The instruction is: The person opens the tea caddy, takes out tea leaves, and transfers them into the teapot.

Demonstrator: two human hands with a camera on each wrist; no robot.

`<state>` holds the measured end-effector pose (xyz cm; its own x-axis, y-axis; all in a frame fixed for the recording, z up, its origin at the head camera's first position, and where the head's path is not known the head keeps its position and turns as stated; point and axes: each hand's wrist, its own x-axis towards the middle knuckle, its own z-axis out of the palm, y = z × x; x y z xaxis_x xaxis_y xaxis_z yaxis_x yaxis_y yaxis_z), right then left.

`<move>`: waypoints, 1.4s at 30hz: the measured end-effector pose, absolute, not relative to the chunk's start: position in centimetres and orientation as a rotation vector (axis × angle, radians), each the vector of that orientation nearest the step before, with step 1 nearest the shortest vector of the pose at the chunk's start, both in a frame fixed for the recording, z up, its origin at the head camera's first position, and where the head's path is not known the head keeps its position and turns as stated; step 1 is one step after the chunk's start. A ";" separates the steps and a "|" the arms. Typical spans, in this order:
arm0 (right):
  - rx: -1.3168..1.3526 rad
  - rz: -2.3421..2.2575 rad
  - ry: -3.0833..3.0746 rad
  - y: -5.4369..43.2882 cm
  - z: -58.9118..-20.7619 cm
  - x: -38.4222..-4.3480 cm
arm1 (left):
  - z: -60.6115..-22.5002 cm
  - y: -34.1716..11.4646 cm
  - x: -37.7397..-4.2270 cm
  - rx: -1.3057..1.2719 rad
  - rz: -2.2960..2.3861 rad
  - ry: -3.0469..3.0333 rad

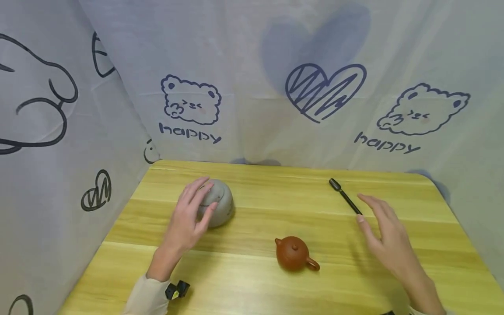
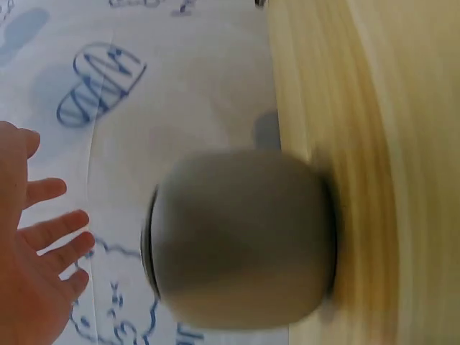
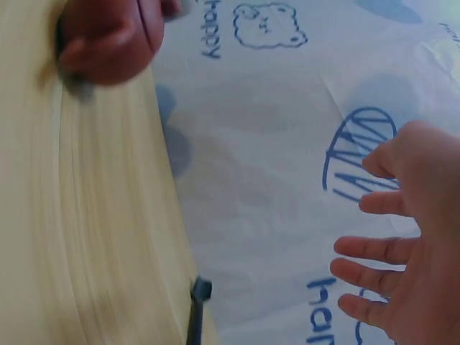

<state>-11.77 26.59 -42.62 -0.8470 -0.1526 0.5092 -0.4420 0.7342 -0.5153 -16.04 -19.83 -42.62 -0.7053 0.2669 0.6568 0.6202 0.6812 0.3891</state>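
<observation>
My left hand is held over a grey rounded lidded jar, fingers spread. In the left wrist view the jar stands apart from the fingers, with the edge of its lid showing on the hand's side. My right hand is raised beside a slim dark tea scoop, its fingers extended with nothing between them. Between the hands sits a small reddish-brown clay teapot, lid on, spout to the left and handle to the right; the right wrist view catches part of the teapot.
All three objects lie on a wood-grain table. A white cloth with drawn hearts and bear faces hangs behind the table's far edge, and another stretch of cloth hangs along the left. A black device sits at the left wrist.
</observation>
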 end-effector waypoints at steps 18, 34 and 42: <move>0.605 1.541 -2.376 21.5 -45.8 -11.2 | -46.6 -11.6 -14.1 -0.885 -1.450 -2.328; 0.664 1.897 -2.318 17.9 -48.6 -10.3 | -50.6 -8.9 -13.4 -0.770 -2.475 -2.398; 0.628 1.899 -2.398 17.3 -49.1 -10.1 | -50.9 -7.7 -13.0 -0.732 -2.743 -2.302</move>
<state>-10.12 17.32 -49.05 -0.9189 -0.2973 0.2594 -0.3206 0.1795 -0.9300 -12.96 -7.67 -50.91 -0.7958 0.6048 -0.0282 -0.1327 -0.1289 0.9827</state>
